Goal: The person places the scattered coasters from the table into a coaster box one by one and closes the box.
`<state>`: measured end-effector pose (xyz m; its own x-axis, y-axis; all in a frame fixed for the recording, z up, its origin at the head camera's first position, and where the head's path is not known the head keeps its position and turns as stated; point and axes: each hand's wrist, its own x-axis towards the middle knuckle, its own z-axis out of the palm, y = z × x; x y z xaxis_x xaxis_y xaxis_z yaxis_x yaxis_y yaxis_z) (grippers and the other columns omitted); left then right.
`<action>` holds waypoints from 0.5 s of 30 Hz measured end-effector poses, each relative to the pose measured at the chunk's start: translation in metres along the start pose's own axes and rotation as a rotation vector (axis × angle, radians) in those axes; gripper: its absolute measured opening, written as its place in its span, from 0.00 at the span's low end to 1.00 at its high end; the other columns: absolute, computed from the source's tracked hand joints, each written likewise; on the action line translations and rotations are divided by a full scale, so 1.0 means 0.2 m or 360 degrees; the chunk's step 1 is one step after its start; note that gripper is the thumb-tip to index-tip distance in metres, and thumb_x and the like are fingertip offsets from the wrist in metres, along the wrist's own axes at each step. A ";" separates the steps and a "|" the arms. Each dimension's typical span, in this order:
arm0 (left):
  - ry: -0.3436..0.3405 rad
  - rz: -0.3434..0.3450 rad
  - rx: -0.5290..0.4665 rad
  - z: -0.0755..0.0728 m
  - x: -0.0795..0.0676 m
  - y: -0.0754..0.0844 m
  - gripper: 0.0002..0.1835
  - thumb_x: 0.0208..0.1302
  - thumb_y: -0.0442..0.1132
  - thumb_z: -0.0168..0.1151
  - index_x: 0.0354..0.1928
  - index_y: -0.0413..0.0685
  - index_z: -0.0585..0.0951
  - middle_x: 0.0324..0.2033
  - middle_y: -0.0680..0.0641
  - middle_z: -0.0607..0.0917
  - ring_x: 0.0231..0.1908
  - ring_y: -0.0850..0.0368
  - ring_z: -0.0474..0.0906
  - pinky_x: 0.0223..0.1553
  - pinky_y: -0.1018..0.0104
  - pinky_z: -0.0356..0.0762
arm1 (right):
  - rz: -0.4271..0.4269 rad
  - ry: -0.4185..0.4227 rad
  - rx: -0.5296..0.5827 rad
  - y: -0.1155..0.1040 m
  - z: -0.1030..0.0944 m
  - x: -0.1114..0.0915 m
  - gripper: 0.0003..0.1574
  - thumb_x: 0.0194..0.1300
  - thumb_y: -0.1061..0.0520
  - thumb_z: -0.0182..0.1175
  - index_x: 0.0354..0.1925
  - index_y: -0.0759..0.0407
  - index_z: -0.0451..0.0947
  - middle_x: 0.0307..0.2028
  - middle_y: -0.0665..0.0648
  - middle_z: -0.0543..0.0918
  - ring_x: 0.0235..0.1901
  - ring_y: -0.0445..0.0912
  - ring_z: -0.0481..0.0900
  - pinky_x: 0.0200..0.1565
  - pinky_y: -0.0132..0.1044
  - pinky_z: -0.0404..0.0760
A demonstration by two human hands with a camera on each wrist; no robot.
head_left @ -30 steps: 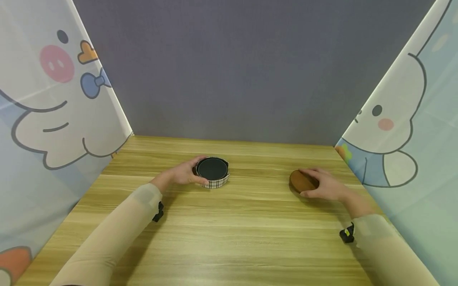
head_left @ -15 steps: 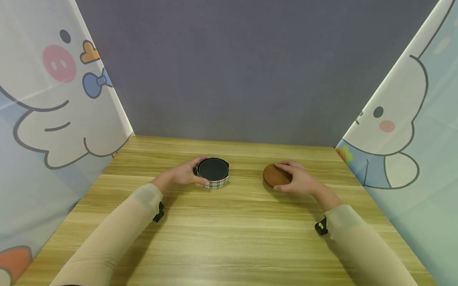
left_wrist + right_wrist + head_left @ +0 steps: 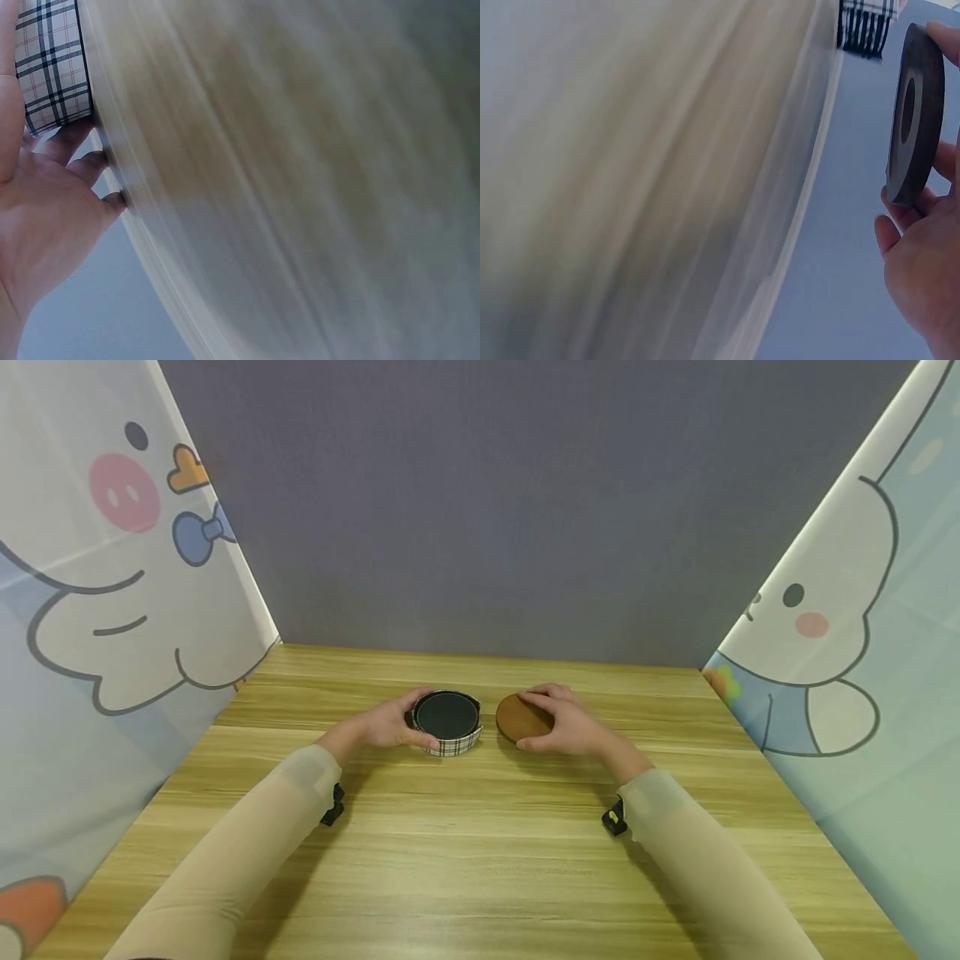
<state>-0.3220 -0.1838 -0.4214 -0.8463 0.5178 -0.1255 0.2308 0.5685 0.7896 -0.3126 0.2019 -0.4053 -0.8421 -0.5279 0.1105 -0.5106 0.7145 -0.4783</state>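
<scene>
In the head view a round coaster holder [image 3: 455, 747] with a white-and-black plaid side stands on the table, a black round coaster [image 3: 446, 716] filling its top. My left hand [image 3: 386, 725] grips the holder from its left, thumb at the front and fingers round the back. Just right of it, my right hand [image 3: 566, 727] pinches a brown round coaster [image 3: 517, 718] by its edge, a small gap away from the holder. The right wrist view shows this coaster's dark underside with a ring [image 3: 909, 112], raised off the table. The left wrist view catches only the plaid side [image 3: 51, 64].
The wood-grain table [image 3: 465, 860] runs back to a grey panel [image 3: 480, 510]. Cartoon-printed cloth walls flank it, one at the left [image 3: 82, 635] and one at the right [image 3: 900, 635]. Both forearms reach in from the front.
My right hand has carried the brown coaster leftward, from the right part of the table to close beside the plaid holder. The left hand and the holder have stayed in place.
</scene>
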 end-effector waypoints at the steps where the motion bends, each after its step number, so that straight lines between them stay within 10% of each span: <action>1: 0.0005 -0.0001 0.0001 0.00 0.00 0.00 0.63 0.64 0.52 0.84 0.90 0.53 0.50 0.78 0.31 0.71 0.77 0.32 0.70 0.79 0.35 0.62 | -0.0010 0.0001 0.0003 -0.01 0.01 0.02 0.61 0.61 0.33 0.79 0.84 0.45 0.67 0.81 0.58 0.66 0.80 0.62 0.59 0.73 0.68 0.68; 15: 0.0005 -0.0035 0.0054 0.00 0.01 -0.01 0.63 0.63 0.58 0.83 0.90 0.60 0.51 0.80 0.33 0.68 0.77 0.33 0.69 0.78 0.36 0.65 | -0.0117 -0.0075 -0.0037 -0.18 0.15 0.28 0.60 0.65 0.30 0.74 0.85 0.47 0.65 0.81 0.58 0.66 0.81 0.60 0.60 0.80 0.66 0.58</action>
<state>-0.3241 -0.1846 -0.4235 -0.8528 0.5029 -0.1407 0.2281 0.6012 0.7658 -0.3365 0.1323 -0.4081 -0.7934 -0.5998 0.1033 -0.5751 0.6833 -0.4498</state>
